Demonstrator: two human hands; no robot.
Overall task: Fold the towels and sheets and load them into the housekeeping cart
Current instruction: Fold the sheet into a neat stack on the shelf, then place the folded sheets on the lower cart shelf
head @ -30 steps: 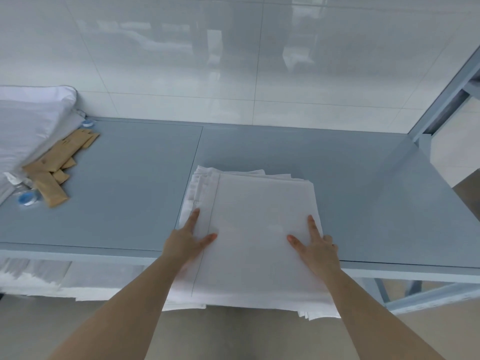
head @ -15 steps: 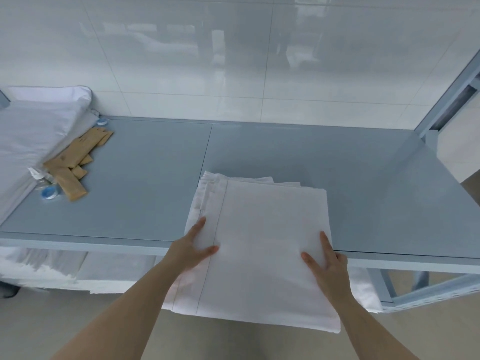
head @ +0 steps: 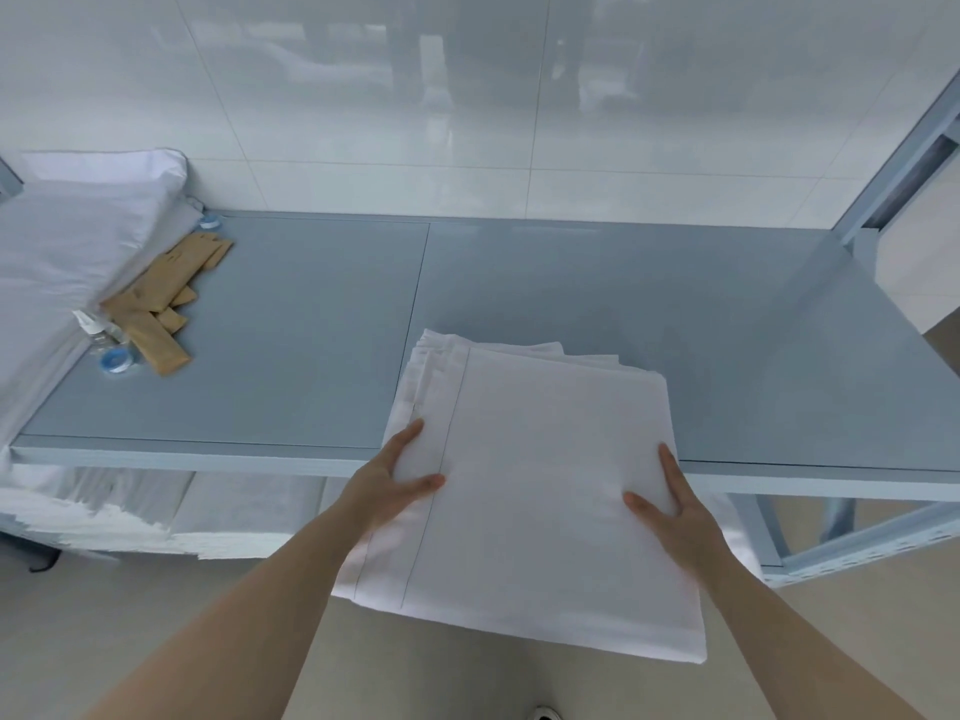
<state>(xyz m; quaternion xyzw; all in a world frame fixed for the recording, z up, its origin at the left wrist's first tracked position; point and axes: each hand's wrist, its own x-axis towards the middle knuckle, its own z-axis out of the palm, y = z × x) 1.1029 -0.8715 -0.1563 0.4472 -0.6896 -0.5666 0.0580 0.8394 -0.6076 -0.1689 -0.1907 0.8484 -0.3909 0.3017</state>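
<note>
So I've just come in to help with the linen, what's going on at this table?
A person is handling a folded white sheet with both bare hands. The left hand holds its left edge and the right hand its right edge, thumbs on top. The sheet's far part lies on the grey table, and its near part hangs out past the front edge. At the table's left end are a white pillow, tan paper packets and small clear bottles.
</note>
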